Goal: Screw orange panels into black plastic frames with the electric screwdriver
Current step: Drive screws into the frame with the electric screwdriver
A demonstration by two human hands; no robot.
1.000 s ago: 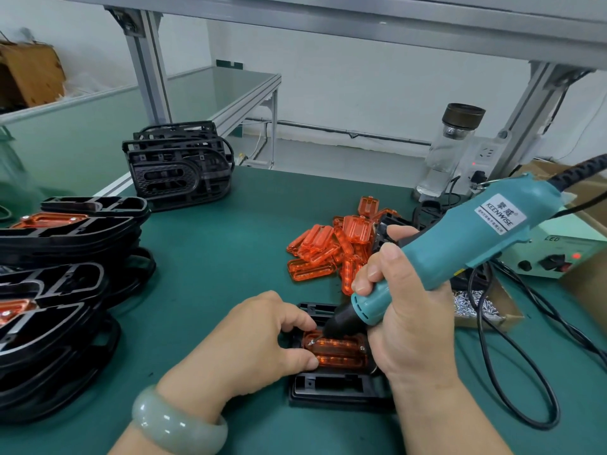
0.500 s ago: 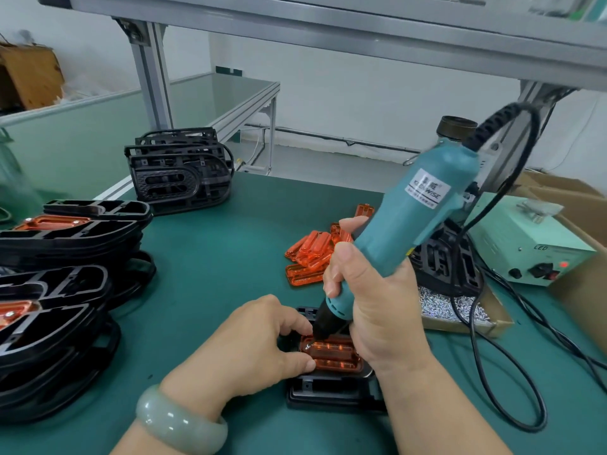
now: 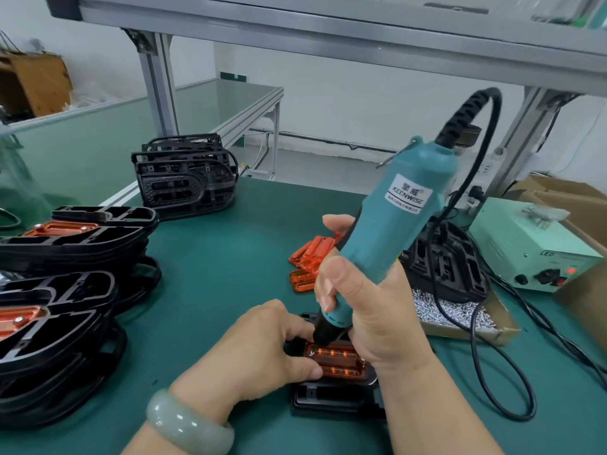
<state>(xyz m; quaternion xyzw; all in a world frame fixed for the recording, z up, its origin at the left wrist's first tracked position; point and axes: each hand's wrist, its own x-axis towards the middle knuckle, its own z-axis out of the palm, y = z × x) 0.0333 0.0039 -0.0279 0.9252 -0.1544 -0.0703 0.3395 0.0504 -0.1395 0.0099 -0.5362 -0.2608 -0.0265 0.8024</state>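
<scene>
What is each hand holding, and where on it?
The right hand grips the electric screwdriver around its lower barrel. The left hand pinches the orange panel at its left end on the black frame.

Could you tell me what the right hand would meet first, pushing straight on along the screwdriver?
The orange panel in the black frame: the right hand aims the electric screwdriver down at its far left corner. Whether the bit already touches is unclear.

The right hand (image 3: pixel 364 300) grips the teal electric screwdriver (image 3: pixel 394 231) near upright, its tip on the orange panel's (image 3: pixel 335 361) far-left corner. The left hand (image 3: pixel 259 349) pinches the panel's left edge against the black frame (image 3: pixel 331 400).
</scene>
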